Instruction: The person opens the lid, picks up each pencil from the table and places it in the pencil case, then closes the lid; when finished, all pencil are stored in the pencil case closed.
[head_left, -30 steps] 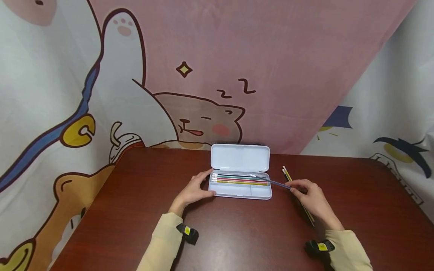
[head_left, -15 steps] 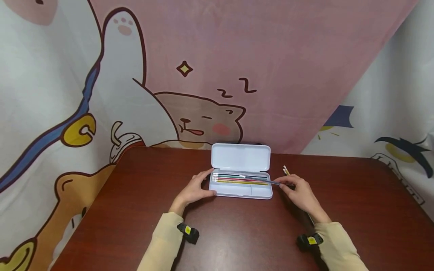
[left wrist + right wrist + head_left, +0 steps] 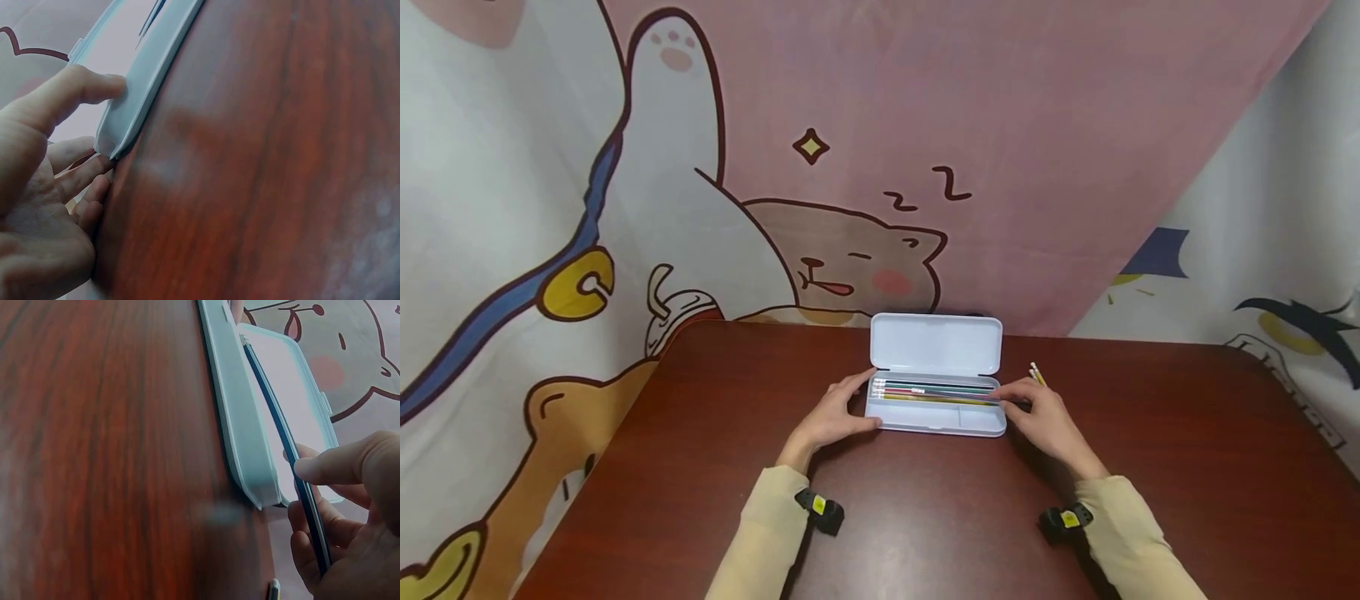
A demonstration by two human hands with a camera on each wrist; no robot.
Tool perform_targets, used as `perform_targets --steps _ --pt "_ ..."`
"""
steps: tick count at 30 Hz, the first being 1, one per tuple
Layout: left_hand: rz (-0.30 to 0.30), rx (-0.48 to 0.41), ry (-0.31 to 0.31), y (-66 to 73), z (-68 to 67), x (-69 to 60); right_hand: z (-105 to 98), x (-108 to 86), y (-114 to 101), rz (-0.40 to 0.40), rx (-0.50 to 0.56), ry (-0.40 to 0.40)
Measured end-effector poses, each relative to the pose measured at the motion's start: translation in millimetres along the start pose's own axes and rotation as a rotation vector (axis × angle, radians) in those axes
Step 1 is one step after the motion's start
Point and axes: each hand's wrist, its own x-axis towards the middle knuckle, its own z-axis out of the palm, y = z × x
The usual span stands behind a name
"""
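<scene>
A white pencil case (image 3: 917,416) lies on the table with its lid (image 3: 936,343) raised. Several pencils (image 3: 936,399) with white erasers lie side by side in its rear compartment. My left hand (image 3: 829,423) holds the case at its left end, the thumb (image 3: 103,87) on the front wall and the fingers behind the end. At the right end, my right hand (image 3: 1043,423) pinches a dark blue pencil (image 3: 275,403) between thumb and fingers. That pencil slants over the open case, its eraser end pointing left. Part of its shaft is hidden by the fingers in the head view.
Beyond my right hand, loose pencils (image 3: 1036,373) lie on the brown table (image 3: 917,517), mostly hidden by the hand. A printed cartoon cloth (image 3: 1037,167) hangs behind the table's far edge. Each sleeve bears a black wrist camera (image 3: 1063,523).
My right hand has moved left with the dark blue pencil, bringing it over and lower toward the pencils in the case. The left hand has stayed at the case's left end.
</scene>
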Motion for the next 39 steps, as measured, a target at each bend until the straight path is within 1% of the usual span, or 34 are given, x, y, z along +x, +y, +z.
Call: perform_targets --steps 6,13,20,23,29,34,39 --pt "-0.003 0.003 0.001 1.3 1.8 1.9 8.7 8.8 -2.8 -0.037 0.012 0.000" --pt "-0.009 0.017 -0.005 1.5 2.3 0.8 21.1 17.9 -6.1 -0.033 0.019 -0.027" --pt "-0.014 0.015 -0.003 -1.3 0.1 0.1 30.1 28.2 -11.9 -0.096 0.039 -0.003" --pt "-0.017 0.008 -0.003 -0.6 -0.5 -0.4 30.5 30.3 -11.7 -0.090 0.045 -0.007" --pt "-0.001 0.004 0.002 -0.1 -0.9 0.7 31.3 33.8 -12.4 -0.079 0.073 -0.014" --pt "0.005 0.004 -0.001 -0.3 0.1 2.1 36.3 38.0 -13.8 -0.067 0.061 -0.038" --pt "-0.003 -0.006 0.005 1.4 0.4 1.5 40.8 40.6 -15.1 -0.052 0.052 -0.048"
